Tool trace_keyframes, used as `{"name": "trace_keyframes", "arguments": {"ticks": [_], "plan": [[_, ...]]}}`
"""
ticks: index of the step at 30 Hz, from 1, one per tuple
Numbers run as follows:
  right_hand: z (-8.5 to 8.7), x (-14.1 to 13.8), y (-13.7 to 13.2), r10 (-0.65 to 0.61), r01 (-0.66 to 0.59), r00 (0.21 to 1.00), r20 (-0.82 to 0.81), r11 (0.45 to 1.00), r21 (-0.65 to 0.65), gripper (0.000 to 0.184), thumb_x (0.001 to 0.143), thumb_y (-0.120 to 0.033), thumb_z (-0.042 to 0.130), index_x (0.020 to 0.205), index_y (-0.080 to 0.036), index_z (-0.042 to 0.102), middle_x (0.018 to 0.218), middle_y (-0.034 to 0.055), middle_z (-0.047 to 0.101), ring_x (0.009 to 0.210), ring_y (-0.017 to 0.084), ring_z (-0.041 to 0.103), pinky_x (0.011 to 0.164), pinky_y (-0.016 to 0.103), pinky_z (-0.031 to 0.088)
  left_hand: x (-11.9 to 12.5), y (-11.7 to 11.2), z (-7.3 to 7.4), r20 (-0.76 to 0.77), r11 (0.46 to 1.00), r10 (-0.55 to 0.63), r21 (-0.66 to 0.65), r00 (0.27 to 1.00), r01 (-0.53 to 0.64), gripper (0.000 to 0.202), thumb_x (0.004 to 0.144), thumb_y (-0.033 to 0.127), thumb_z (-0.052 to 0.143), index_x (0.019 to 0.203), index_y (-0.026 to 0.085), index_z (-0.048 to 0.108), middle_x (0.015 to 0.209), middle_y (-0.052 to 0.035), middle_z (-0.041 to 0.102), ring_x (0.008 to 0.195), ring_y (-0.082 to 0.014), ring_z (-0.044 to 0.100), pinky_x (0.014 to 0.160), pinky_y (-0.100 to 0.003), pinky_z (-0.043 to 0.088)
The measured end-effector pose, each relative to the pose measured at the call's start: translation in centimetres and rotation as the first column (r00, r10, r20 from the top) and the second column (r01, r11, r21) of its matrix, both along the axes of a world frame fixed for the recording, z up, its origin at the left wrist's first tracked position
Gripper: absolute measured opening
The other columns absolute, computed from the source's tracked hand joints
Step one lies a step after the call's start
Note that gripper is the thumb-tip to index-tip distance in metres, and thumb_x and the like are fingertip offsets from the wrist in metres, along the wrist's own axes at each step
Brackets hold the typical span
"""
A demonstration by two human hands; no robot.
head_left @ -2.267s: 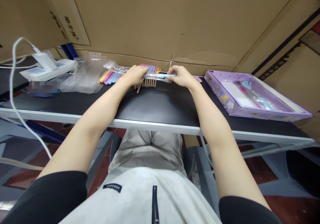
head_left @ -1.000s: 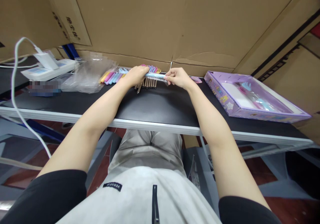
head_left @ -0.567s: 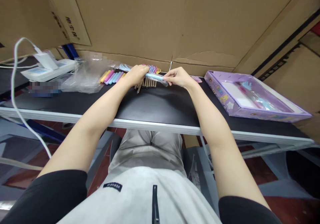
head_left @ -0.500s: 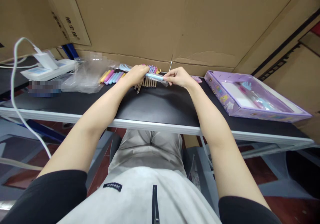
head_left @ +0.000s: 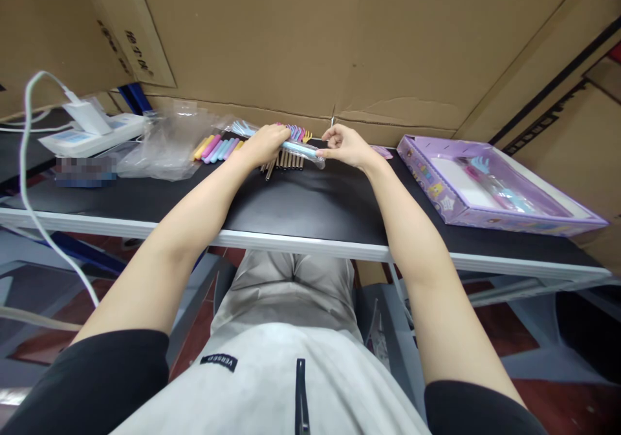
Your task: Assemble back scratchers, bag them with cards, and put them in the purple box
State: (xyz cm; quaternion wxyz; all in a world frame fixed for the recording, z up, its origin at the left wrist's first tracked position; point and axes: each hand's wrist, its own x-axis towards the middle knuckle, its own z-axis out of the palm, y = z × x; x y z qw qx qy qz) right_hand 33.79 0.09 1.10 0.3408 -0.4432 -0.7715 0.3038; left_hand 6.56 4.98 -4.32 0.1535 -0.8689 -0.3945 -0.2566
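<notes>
My left hand (head_left: 264, 145) is closed round a light blue utensil in a narrow clear sleeve (head_left: 301, 150), which runs from far left to near right above the black table (head_left: 310, 202). My right hand (head_left: 345, 146) pinches the sleeve's right end with thumb and fingers. Under the sleeve lies a row of metal-handled forks with coloured heads (head_left: 289, 144). A few pastel handles (head_left: 217, 148) lie just left of my left hand.
A heap of clear plastic bags (head_left: 167, 145) lies at the back left, beside a white power strip with charger and cable (head_left: 90, 130). A purple gift box (head_left: 485, 186) holding utensils sits at the right. Cardboard boxes (head_left: 310, 41) wall off the back.
The blue utensil has slid deeper into the clear sleeve. My right hand moved from pushing the handle to pinching the sleeve's end. My left hand stayed gripping the sleeve.
</notes>
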Motion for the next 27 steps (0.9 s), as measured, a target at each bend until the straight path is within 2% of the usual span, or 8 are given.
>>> {"name": "trace_keyframes", "arguments": {"ticks": [3,6,9,11,15,20,27], "plan": [[0.3,0.2,-0.4,-0.016,0.01,0.998,-0.068,0.997,-0.079,0.044,0.082,-0.036,0.097,0.102,-0.018,0.063,0.083,-0.0025,0.064,0.071,0.009,0.056,0.063,0.018,0.042,0.5,-0.4,0.2,-0.007,0.999,-0.045,0.003,0.999,0.045,0.029,0.089,0.002,0.047,0.101,0.017,0.069,0.099,-0.0164,0.071,0.097,-0.0335,0.066,0.088,-0.045,0.049],[0.5,0.1,-1.2,-0.034,-0.002,0.99,-0.138,0.967,-0.254,0.036,0.095,-0.044,0.087,0.098,-0.016,0.064,0.088,0.0035,0.072,0.071,0.009,0.063,0.062,0.018,0.046,1.4,-1.1,0.4,-0.047,0.996,-0.091,0.013,0.995,0.092,0.031,0.093,0.003,0.046,0.107,0.015,0.07,0.104,-0.0181,0.071,0.102,-0.0341,0.067,0.09,-0.045,0.049],[0.5,-0.4,-1.9,0.019,-0.094,0.984,-0.18,0.904,-0.417,0.033,0.102,-0.043,0.079,0.091,-0.014,0.066,0.076,0.0037,0.071,0.061,0.01,0.063,0.055,0.019,0.047,2.6,-1.7,0.4,-0.101,0.99,-0.131,0.046,0.986,0.136,0.027,0.098,0.007,0.048,0.11,0.016,0.071,0.107,-0.0177,0.071,0.102,-0.033,0.068,0.089,-0.043,0.049],[0.2,-0.7,-2.1,0.076,-0.15,0.982,-0.172,0.868,-0.473,0.036,0.103,-0.042,0.077,0.082,-0.014,0.066,0.064,0.0014,0.066,0.051,0.009,0.057,0.048,0.019,0.045,3.3,-1.8,0.2,-0.135,0.985,-0.147,0.073,0.98,0.158,0.024,0.101,0.01,0.049,0.109,0.015,0.071,0.107,-0.0178,0.071,0.101,-0.0328,0.067,0.087,-0.043,0.049],[-0.5,-1.3,-1.8,0.155,-0.206,0.978,-0.143,0.844,-0.496,0.043,0.095,-0.041,0.086,0.07,-0.013,0.064,0.053,-0.0007,0.06,0.041,0.006,0.047,0.04,0.018,0.037,4.0,-1.8,-0.3,-0.186,0.976,-0.16,0.116,0.97,0.183,0.023,0.1,0.009,0.05,0.106,0.017,0.071,0.105,-0.0159,0.072,0.099,-0.0312,0.067,0.088,-0.042,0.05],[-0.9,-1.5,-1.5,0.169,-0.249,0.966,-0.197,0.819,-0.518,0.042,0.092,-0.028,0.089,0.067,-0.014,0.059,0.046,-0.0067,0.047,0.04,0.003,0.037,0.039,0.013,0.032,4.2,-1.9,-0.4,-0.22,0.972,-0.145,0.153,0.965,0.181,0.025,0.101,0.01,0.05,0.108,0.018,0.073,0.108,-0.0152,0.073,0.103,-0.0309,0.068,0.094,-0.043,0.05],[-1.4,-2.1,-1.7,0.182,-0.276,0.958,-0.223,0.799,-0.534,0.047,0.095,-0.034,0.087,0.065,-0.016,0.055,0.045,-0.0067,0.046,0.038,0.003,0.036,0.037,0.014,0.032,4.2,-2.2,-0.2,-0.165,0.978,-0.13,0.14,0.978,0.154,0.026,0.102,0.011,0.051,0.111,0.018,0.074,0.113,-0.0152,0.074,0.109,-0.0303,0.068,0.105,-0.048,0.049]]}}
